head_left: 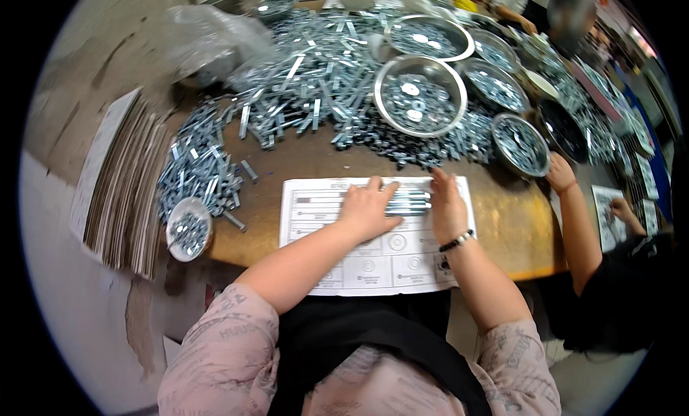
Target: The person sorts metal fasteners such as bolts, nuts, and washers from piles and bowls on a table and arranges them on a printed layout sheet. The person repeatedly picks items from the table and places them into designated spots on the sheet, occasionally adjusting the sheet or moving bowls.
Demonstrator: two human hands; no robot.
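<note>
A white printed card (337, 262) with line drawings lies in front of me on the table. Across its upper part sits a row of several silvery metal bolts (408, 203), side by side. My left hand (366, 209) rests over their left ends, fingers spread. At their right ends stands my right hand (449, 209), its fingers stretched out along the ends of the row and a beaded bracelet on the wrist. Part of the row is hidden beneath the left hand.
Loose bolts (308, 93) heap across the back and left. Beyond the card stand steel bowls of washers (420, 104); a small white bowl (190, 229) is at the left edge, beside stacked cardboard (118, 193). A co-worker's hand (560, 173) touches a bowl at right.
</note>
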